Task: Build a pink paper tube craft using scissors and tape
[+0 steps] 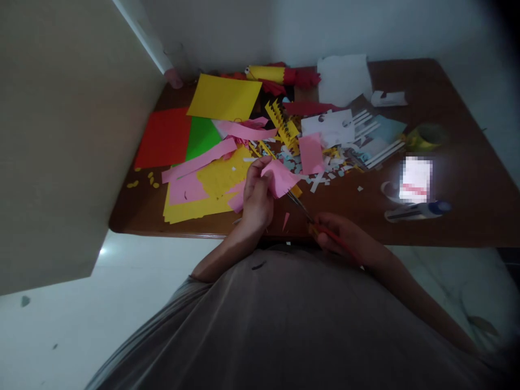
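Note:
Near the table's front edge, my left hand [259, 192] is closed on a piece of pink paper [280, 177], with the thumb on top of it. My right hand [343, 235] grips red-handled scissors [300, 206], whose blades point up and left to the lower edge of the pink paper. How far the blades are apart I cannot tell. A small pink sliver [286, 221] lies on the table below the blades. Beside my left hand are yellow paper [223, 176] and long pink strips [203, 158].
On the brown table [459, 146] lie red [164, 138], yellow [225, 97] and green [203, 140] sheets, and many paper scraps [333, 168]. A yellow and red paper figure [266, 73] lies at the back. To the right are a tape roll [424, 138], a blurred-out bright object [416, 179] and a blue-ended tube [418, 211].

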The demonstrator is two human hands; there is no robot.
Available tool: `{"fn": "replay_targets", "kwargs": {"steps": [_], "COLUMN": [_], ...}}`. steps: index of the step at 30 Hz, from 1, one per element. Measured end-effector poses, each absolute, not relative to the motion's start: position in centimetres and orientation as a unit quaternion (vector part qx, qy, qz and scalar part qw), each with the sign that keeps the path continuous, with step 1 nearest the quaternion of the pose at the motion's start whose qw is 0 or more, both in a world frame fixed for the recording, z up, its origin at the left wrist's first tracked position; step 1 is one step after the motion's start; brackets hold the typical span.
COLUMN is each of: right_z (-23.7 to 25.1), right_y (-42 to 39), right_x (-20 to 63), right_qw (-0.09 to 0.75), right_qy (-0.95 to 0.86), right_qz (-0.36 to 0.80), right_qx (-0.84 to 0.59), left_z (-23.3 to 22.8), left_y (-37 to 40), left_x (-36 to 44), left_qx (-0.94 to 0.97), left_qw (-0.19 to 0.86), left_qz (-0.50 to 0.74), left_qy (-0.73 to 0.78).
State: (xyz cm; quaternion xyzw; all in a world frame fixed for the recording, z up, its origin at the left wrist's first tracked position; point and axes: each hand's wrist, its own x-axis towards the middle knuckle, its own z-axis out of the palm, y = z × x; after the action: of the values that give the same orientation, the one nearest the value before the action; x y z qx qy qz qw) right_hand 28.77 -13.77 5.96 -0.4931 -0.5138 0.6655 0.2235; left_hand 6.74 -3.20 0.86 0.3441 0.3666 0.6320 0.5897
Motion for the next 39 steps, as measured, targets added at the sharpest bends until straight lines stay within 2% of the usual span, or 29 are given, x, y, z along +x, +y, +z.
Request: {"fn": "replay_targets", "kwargs": {"steps": [19,39], "right_z": [4.7,5.4], "right_y": [-13.7,-13.8], "right_x": [28.6,28.3], "right_qw": [0.237,0.235], "right_qy": [-0.497,-0.472], "right_qz": [0.665,0.682], "right_qx": [-0.504,-0.508], "left_z": [1.3,0.7], "left_y": [-3.9,-3.8], "left_x": [7.1,7.1], "left_qx": [0.399,0.425], "left_qw": [0.580,0.554], "left_qz": [0.614,0.616], "left_qy": [0.357,0.365]}}
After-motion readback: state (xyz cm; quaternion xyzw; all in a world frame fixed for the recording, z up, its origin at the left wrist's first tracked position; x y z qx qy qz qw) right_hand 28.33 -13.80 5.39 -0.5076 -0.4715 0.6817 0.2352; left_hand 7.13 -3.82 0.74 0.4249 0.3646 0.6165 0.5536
